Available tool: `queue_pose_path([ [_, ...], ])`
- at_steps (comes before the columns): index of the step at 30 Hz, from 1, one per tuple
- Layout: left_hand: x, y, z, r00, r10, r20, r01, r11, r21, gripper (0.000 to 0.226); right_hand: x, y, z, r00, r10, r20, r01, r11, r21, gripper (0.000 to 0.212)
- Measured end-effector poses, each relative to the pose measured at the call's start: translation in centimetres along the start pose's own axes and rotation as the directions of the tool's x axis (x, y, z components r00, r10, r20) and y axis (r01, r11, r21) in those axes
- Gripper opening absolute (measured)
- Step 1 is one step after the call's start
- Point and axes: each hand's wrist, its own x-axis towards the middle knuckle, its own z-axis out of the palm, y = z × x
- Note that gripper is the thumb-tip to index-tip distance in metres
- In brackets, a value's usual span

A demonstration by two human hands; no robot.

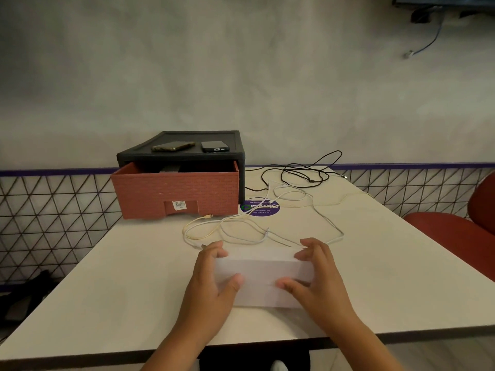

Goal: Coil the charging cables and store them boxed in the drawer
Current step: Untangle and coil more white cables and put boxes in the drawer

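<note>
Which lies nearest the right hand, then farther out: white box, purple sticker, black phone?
1. White box, gripped by the right hand.
2. Purple sticker, ahead, beside the red drawer.
3. Black phone, atop the black cabinet, farthest back.

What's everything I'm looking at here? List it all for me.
box: one, white, near table edge, between both hands
white cables: several, loose and tangled, on the table beyond the box
black cable: at least one, loose, far side of the table, right of the cabinet
drawer: one, reddish, pulled open from the cabinet
cabinet: one, black, far left of the table
phones: two, dark, on top of the cabinet
sticker: one, purple, on the table right of the drawer
chair: one, red, right of the table
table: one, white
left hand: grips the box's left end
right hand: grips the box's right end
</note>
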Motion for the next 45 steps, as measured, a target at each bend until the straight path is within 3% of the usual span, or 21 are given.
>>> queue_pose_path([
  [6,1.8,2.0,2.4,0.994,-0.098,0.055,0.104,0.987,-0.120,0.036,-1.7,0.9,-0.8,0.978,-0.161,-0.134,0.118,0.952,-0.282,0.061],
  [8,2.2,2.8,3.1,0.981,-0.176,0.085,0.188,0.969,-0.160,0.041,-2.1,0.8,-1.1,0.960,-0.259,-0.109,0.196,0.895,-0.402,0.065],
  [11,2.4,3.3,4.2,0.954,-0.266,0.135,0.287,0.943,-0.170,0.055,-2.6,0.7,-1.8,0.961,-0.275,-0.011,0.241,0.862,-0.445,0.072],
  [16,2.7,3.6,5.6,0.934,-0.306,0.185,0.334,0.932,-0.141,0.069,-2.2,-0.3,-3.7,0.969,-0.052,0.241,0.115,0.960,-0.257,0.065],
  [21,3.2,3.6,6.1,0.906,-0.343,0.248,0.374,0.923,-0.092,0.071,-1.1,-0.3,-4.4,0.917,0.035,0.398,0.083,0.957,-0.277,0.074],
  [24,2.7,3.8,6.4,0.890,-0.347,0.296,0.381,0.922,-0.063,0.057,-0.9,0.2,-4.2,0.875,0.091,0.475,0.068,0.949,-0.307,0.090],
  [29,1.7,3.7,6.6,0.900,-0.291,0.325,0.317,0.948,-0.029,0.032,-0.4,0.8,-3.7,0.866,0.173,0.469,0.031,0.918,-0.395,0.089],
  [45,2.5,4.0,6.6,0.875,-0.289,0.389,0.343,0.936,-0.075,0.030,2.6,1.8,-2.4,0.842,0.241,0.483,-0.012,0.903,-0.429,0.090],
])
